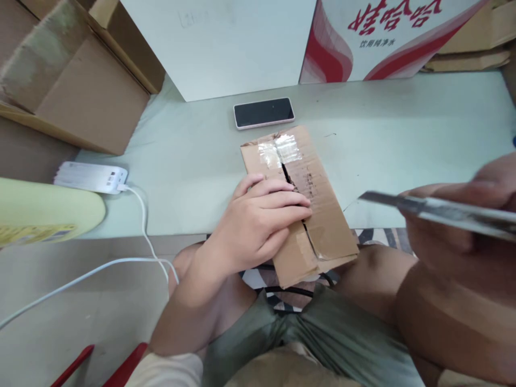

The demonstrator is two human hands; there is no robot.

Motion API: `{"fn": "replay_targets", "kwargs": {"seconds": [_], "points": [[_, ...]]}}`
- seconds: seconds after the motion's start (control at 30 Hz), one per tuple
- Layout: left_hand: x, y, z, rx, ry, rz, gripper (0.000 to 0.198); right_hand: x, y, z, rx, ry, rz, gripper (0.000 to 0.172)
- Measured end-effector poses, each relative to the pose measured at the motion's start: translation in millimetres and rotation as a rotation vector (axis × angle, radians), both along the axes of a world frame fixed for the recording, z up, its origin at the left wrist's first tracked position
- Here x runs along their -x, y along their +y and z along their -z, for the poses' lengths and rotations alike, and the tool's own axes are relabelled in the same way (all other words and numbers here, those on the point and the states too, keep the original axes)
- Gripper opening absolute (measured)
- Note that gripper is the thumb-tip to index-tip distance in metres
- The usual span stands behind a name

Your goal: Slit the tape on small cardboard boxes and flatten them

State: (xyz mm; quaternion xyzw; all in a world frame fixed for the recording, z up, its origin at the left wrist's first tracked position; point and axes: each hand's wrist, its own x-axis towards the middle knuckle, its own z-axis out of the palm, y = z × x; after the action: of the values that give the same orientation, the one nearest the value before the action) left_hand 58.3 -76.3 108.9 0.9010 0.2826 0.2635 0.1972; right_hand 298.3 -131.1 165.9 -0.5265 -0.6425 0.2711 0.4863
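At right frame edge, the blurred, cropped right hand (pixel 463 220) grips a blade (pixel 423 207); the left hand (pixel 258 220) lies flat, fingers extended, on the taped carton (pixel 322 226).

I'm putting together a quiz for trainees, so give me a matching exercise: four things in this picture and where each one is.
Things:
1 phone
2 small box
3 power strip
4 blade

Places:
A held in the right hand
B under the left hand
C at the left edge of the table
D flat on the table, beyond the box

Pairs: 1-D, 2-B, 3-C, 4-A
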Motion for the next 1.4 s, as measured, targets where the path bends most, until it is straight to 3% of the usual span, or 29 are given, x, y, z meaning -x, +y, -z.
{"fn": "replay_targets", "kwargs": {"seconds": [0.07,0.13,0.27,0.4,0.73,0.93,1.1,1.4], "points": [[0,-1,-1.3,0.027,0.004,-0.006,0.04,0,-7,-1.9,0.042,0.137,-0.01,0.024],[0,-1,-3.4,0.051,-0.008,-0.025,0.036,-2,-7,3.4,0.138,0.189,-0.112,0.022],[-2,-2,-6.3,0.085,-0.038,-0.047,0.022,-6,4,20.6,0.214,0.056,-0.298,0.031],[-2,-2,-6.2,0.086,-0.03,-0.048,0.022,-4,10,26.4,0.202,-0.012,-0.319,0.034],[-1,-1,-8.0,0.104,0.002,-0.044,0.024,0,11,26.9,0.14,-0.031,-0.376,0.014],[-1,-1,-9.8,0.101,-0.003,-0.035,0.024,-1,9,25.5,0.192,-0.03,-0.342,0.021],[-1,-2,-12.5,0.151,0.032,-0.052,0.025,-2,9,20.5,0.33,-0.024,-0.385,0.02],[-1,-1,-13.6,0.151,0.04,-0.051,0.025,4,9,6.7,0.387,-0.083,-0.34,0.019]]}}
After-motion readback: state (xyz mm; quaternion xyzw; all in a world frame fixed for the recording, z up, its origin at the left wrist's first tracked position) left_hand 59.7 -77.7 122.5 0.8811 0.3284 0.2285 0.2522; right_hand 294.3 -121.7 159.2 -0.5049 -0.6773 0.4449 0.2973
